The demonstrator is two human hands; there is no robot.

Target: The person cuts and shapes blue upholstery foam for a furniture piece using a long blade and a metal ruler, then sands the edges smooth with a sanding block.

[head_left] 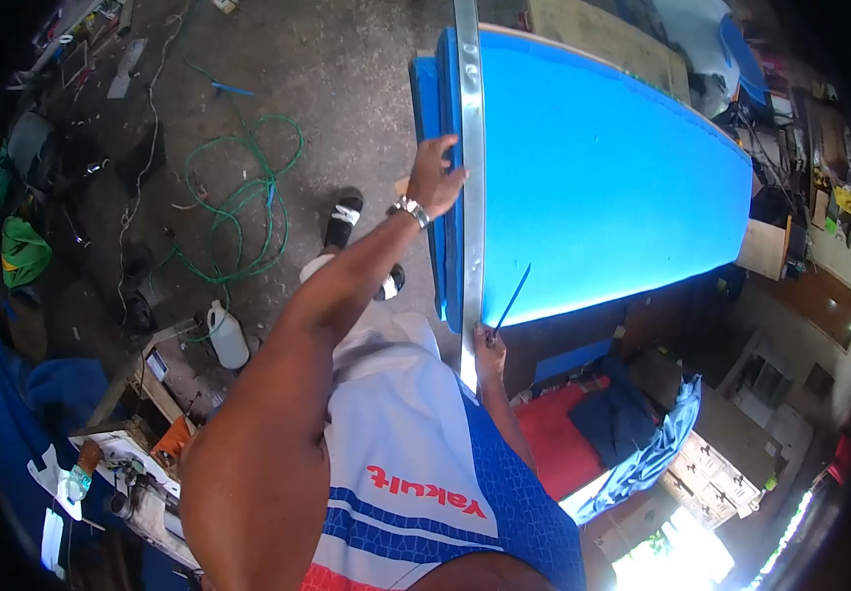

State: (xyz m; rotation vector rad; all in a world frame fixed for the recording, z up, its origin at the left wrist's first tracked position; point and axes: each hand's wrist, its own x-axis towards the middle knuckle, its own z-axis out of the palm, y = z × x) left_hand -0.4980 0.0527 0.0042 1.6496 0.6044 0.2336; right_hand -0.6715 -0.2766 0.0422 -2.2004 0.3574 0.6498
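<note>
Workshop floor (357, 98), metal strip (474, 227), long axis pointing straight ahead

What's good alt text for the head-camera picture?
A person's left hand is at a long metal bar lying across a large blue surface, while the right hand holds a thin dark tool. Looped green hose or cord lies on the floor.

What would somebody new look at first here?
Probably the big, bright blue panel filling much of the upper right. Next might be the long silver strip down the panel's left side, with the left hand by its middle and the right hand near its lower end. Then there's the loopy green cord or hose on the floor at left.
</note>
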